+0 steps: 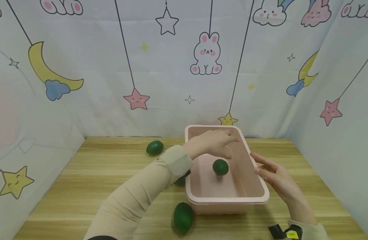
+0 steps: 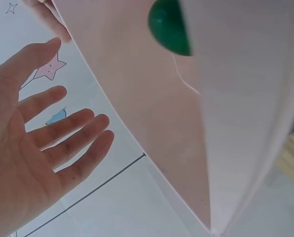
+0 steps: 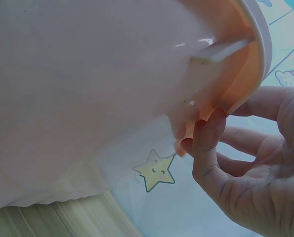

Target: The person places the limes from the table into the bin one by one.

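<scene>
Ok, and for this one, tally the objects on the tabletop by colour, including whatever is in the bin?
Green fruit-shaped objects: 4 visible, one partly hidden
Pink bin: 1
Total: 5 visible

Even light is recorded in head view, dimmer light in right wrist view, and close-range blur on the rectangular pale-pink plastic bin (image 2: 248,94) in left.
</scene>
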Demonstrator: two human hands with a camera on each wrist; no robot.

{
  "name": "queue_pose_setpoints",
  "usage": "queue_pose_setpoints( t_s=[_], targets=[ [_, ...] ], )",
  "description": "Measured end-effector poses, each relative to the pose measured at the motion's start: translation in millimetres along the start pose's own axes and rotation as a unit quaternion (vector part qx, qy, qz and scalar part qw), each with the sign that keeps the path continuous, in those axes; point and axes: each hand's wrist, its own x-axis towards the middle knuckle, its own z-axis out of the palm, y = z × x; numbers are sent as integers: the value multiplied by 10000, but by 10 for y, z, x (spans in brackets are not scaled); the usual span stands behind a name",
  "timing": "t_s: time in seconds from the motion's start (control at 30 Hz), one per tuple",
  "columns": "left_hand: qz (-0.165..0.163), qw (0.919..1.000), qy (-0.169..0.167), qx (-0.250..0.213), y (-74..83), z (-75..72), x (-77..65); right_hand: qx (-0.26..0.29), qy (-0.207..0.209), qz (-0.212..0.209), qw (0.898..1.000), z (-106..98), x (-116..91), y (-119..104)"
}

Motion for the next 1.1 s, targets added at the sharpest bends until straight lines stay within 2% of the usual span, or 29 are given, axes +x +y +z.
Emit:
queue_pose_setpoints(
  t_s=[0.4,0.63,0.8,1.1],
  targets=[
    [-33,10000,71,-38,-14,-31,-43,94,-87,-40,9999,-9,0,17],
    [160,9993,287,-185,-52,-65,-128,105,-60,-61,9999,-11,11,10],
    [173,9987,351,-328,-89,-60,-197,108,-43,-65,9999,-8,12,-6],
    [176,9962,729,-443,-93,-51,-335,78,-2,-16,10000,-2,6,-6]
  ],
)
